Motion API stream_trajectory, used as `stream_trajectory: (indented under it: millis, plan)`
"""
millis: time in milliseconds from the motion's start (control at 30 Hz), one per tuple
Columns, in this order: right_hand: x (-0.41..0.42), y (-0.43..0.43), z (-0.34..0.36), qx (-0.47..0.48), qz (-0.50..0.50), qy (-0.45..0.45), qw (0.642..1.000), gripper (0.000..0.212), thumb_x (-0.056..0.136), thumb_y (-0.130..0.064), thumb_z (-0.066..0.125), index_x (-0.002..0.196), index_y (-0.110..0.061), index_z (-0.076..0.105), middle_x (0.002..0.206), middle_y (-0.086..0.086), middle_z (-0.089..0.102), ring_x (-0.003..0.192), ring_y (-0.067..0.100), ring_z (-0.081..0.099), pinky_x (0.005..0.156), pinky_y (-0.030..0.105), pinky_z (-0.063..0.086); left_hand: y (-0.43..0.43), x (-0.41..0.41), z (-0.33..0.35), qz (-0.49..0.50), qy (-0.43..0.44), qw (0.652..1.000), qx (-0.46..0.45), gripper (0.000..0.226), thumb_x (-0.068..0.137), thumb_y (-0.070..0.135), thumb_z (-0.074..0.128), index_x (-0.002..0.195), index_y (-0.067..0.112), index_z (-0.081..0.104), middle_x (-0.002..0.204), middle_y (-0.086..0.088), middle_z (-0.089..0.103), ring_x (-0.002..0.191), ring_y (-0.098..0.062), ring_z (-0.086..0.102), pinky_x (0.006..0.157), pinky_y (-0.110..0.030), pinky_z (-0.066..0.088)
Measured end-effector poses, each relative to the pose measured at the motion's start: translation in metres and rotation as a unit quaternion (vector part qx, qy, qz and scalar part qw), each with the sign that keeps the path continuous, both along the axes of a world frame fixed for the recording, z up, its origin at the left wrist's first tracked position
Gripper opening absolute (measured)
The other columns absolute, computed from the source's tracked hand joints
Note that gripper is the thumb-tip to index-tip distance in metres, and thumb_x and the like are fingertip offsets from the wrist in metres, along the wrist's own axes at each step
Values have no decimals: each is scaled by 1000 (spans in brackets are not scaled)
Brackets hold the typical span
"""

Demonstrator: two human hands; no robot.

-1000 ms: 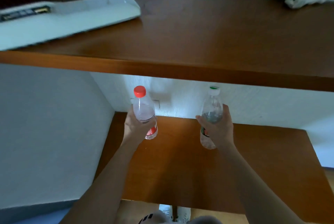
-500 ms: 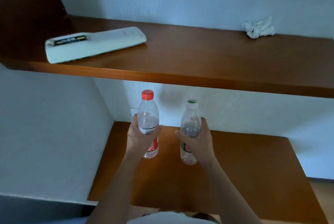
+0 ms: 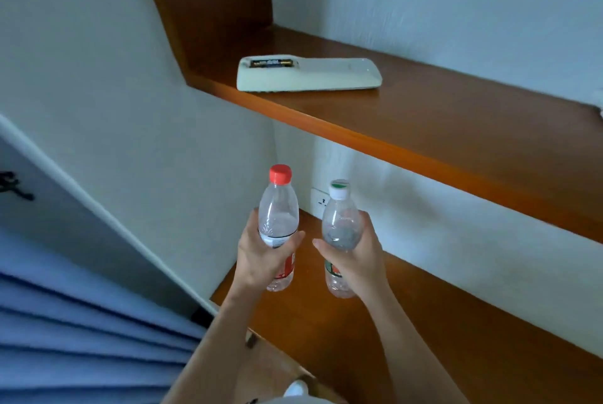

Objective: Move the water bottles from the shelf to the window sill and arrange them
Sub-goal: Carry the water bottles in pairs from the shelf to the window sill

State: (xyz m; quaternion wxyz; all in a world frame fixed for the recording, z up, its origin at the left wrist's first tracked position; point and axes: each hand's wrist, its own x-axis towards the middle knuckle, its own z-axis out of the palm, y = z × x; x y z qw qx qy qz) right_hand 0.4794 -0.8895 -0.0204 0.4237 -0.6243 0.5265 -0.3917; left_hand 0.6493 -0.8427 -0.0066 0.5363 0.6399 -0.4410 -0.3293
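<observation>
A wooden shelf hangs above. Left hand fingers wrap the red-capped water bottle; right hand fingers wrap the white-capped water bottle. Held close, the bottles could knock together.

We are holding two clear plastic water bottles upright, side by side and apart, above the lower wooden shelf: a red-capped bottle, red label, and a white-capped bottle, green-and-red label, both looking nearly empty.
</observation>
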Motion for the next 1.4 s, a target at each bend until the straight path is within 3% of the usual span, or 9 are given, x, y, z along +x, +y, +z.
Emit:
stream_trajectory:
  millis: [200,300,400,633,833,1033,1200,1300,1400]
  plan:
    - [41,21,1,-13,176,-36,984,65,72,-33,88,119,-48,46,109,-24,60,102,-4,62,73,12,55,69,22,2,145,-8,989,-6,52,69,41,83,111,30,55,93,4,67,88,-11,68,73,-25,57]
    - [75,44,0,-12,266,-47,963,66,71,-33,88,123,-41,47,114,-20,60,102,-13,58,73,5,49,122,38,3,243,-23,970,3,47,69,39,83,106,36,54,95,2,67,88,-11,67,77,-32,58]
    - [116,80,2,-32,356,-34,933,72,71,-38,87,130,-25,49,116,-16,60,104,-17,54,75,-2,43,180,54,6,351,-21,936,13,44,67,34,83,101,39,56,92,4,69,87,-13,67,80,-37,58]
    - [197,183,9,-16,547,-40,836,60,70,-34,90,116,-35,51,110,-28,61,103,-15,56,78,1,41,314,65,16,530,-31,847,19,44,68,29,86,101,35,57,89,4,67,85,-14,67,79,-40,59]
    - [244,282,8,-18,640,-47,766,57,68,-32,89,113,-31,55,103,-23,66,97,-5,62,82,16,49,424,61,14,656,-41,753,24,46,64,40,84,102,39,56,90,12,67,89,-10,67,81,-38,57]
    - [291,378,1,-42,714,-39,698,60,67,-41,89,112,-30,52,106,-19,65,97,1,63,79,13,50,520,76,5,732,-71,676,45,46,71,34,86,98,44,51,90,14,65,87,1,64,71,-20,51]
    - [350,456,1,-54,734,-36,676,62,67,-39,90,113,-29,50,104,-17,63,95,2,62,71,3,45,594,115,-1,761,-59,645,33,55,65,50,83,108,34,53,95,8,65,91,-9,66,73,-23,56]
    - [390,508,0,-60,750,-29,658,65,66,-43,89,116,-29,49,106,-13,63,96,4,63,72,7,50,640,146,-3,774,-57,630,29,58,68,43,85,113,26,53,98,3,64,93,-13,66,74,-22,56]
    - [428,559,0,-60,756,-21,651,65,65,-44,89,115,-29,50,107,-9,66,94,8,65,75,15,54,687,176,-5,783,-53,618,38,52,70,38,84,110,34,51,98,8,63,93,-6,64,71,-16,53]
